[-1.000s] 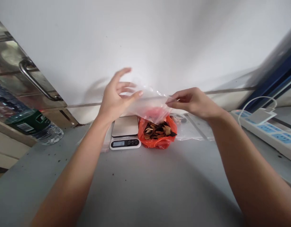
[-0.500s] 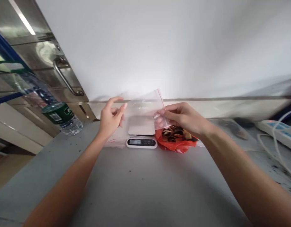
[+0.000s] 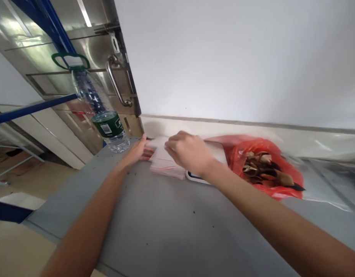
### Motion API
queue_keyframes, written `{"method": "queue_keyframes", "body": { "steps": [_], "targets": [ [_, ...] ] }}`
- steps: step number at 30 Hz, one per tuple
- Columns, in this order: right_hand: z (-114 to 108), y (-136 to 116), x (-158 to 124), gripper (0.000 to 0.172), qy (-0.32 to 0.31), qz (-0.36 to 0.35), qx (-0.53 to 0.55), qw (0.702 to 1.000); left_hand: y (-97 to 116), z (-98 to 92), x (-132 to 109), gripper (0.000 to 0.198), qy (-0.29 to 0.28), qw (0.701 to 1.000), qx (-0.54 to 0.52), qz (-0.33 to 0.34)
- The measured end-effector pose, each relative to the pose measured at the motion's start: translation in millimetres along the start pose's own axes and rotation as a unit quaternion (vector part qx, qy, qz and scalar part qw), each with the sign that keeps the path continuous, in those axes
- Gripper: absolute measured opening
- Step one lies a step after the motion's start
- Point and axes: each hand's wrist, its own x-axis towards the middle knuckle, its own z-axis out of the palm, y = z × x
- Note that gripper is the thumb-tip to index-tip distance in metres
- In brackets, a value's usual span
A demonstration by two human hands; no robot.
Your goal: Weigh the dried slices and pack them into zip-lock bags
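A stack of clear zip bags [image 3: 168,169] with red seal lines lies on the grey table, left of the scale. My left hand [image 3: 137,152] is at the stack's left edge, fingers apart. Over the right part of the stack and the scale, my right hand [image 3: 189,152] has its fingers pressed together; whatever they may hold is blurred and hidden. The white scale [image 3: 219,152] is partly covered by that hand, and its display is hidden. To its right sits an open red plastic bag [image 3: 270,146] with dried brown slices [image 3: 260,169] in it.
A large water bottle [image 3: 108,127] with a green label and handle stands at the table's back left. Behind are a white wall [image 3: 238,57] and a metal door handle [image 3: 115,84]. Clear plastic [image 3: 324,184] lies right of the red bag.
The view has turned left. My right hand has moved left from beside the red bag to over the bag stack. The raised clear bag between my hands is no longer held up; my left hand is lower.
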Motion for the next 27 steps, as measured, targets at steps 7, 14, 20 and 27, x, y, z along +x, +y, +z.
{"method": "queue_keyframes", "body": {
  "steps": [7,14,20,27],
  "targets": [
    [34.6,-16.6,-6.3,0.041,-0.165,-0.029,-0.009,0.986,-5.1,2.2,8.2,0.051,0.015,0.949,0.235,0.210],
    [38.8,-5.5,-17.9,0.037,-0.188,-0.062,0.006,0.980,-1.2,19.5,30.9,0.055,-0.138,0.769,0.545,0.305],
    [13.7,11.0,-43.8,0.031,-0.144,-0.091,0.148,0.974,4.6,19.4,29.3,0.056,-0.139,0.730,0.594,0.308],
    [-68.0,95.9,-114.3,0.037,-0.154,0.145,0.183,0.960,42.8,39.2,-3.2,0.048,-0.069,0.720,0.491,0.485]
  ]
}}
